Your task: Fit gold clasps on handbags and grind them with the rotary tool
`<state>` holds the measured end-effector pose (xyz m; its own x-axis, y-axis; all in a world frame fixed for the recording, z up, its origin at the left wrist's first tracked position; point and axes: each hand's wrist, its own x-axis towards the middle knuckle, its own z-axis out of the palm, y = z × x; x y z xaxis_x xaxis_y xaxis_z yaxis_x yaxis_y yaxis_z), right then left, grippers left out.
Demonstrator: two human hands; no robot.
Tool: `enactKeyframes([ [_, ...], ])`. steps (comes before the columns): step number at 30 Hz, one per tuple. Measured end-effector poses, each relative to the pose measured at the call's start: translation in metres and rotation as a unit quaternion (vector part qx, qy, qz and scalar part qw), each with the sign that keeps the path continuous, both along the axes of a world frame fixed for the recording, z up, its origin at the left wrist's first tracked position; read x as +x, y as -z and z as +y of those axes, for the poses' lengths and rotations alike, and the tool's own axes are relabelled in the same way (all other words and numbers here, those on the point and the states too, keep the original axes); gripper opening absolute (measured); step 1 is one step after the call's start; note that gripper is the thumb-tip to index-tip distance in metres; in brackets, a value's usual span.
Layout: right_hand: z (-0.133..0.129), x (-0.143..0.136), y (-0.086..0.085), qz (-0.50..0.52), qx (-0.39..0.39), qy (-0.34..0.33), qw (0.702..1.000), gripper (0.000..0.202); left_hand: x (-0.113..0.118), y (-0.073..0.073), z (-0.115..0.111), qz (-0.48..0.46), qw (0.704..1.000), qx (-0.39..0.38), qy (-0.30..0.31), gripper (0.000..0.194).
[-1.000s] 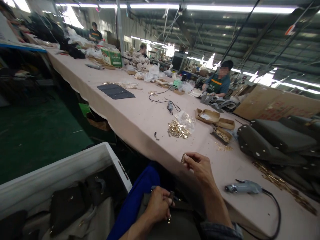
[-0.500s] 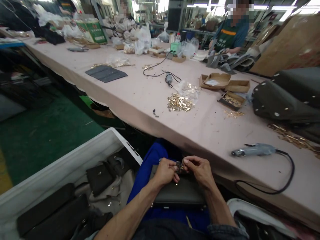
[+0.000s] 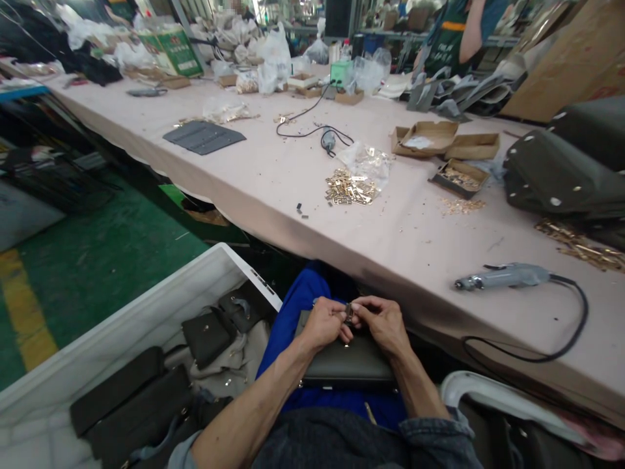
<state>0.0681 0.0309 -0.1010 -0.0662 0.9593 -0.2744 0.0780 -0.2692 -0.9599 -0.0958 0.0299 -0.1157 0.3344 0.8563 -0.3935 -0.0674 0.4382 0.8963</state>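
Observation:
A dark olive bag (image 3: 349, 366) lies across my lap on blue cloth. Over its upper edge, my left hand (image 3: 326, 323) is closed with fingertips pinching a small dark piece with a metal fitting (image 3: 348, 314). My right hand (image 3: 381, 322) meets it from the other side, thumb and fingers pinched on the same small fitting. The fingertips partly cover the fitting, so its exact shape is unclear.
Gold metal pieces (image 3: 350, 189) are heaped on the table (image 3: 273, 176). A grey power screwdriver (image 3: 505, 277) with a black cable lies at the right. A white bin (image 3: 146, 299) of dark bags stands at the left; a person (image 3: 452, 39) is across the table.
My hands have come closer together at the small fitting. The view has tilted down a little, and the person across the table has raised an arm.

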Motion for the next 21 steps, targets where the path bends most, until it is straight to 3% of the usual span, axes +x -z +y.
enactKeyframes([
  [21, -0.0076, -0.0037, 0.0060, -0.038, 0.030, 0.016, 0.999, 0.037, -0.0058, -0.0019, -0.0053, -0.016, 0.999, 0.024, 0.021, 0.024],
])
